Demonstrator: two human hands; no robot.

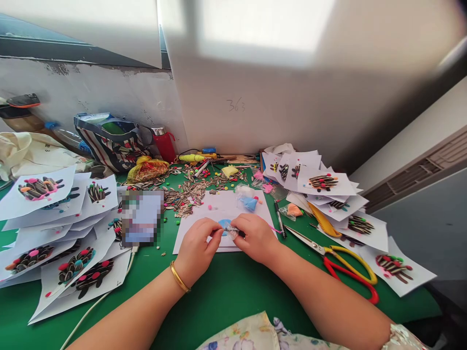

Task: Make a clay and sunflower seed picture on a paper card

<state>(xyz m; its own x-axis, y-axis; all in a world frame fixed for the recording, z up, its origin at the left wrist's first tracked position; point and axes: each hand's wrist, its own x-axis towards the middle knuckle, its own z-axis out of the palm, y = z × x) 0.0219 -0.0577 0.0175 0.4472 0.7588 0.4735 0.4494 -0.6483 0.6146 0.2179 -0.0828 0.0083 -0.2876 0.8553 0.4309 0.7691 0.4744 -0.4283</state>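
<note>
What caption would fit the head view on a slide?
Right hand holding clear plastic, left hand close beside it, over white paper on a green table, seed-decorated cards piled either side.

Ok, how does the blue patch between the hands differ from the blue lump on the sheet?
The blue patch looks flat; the blue lump bulges. The patch lies between the left hand and right hand, partly covered; the lump sits farther off, in clear wrap. Both are blue, on the white sheet.
</note>
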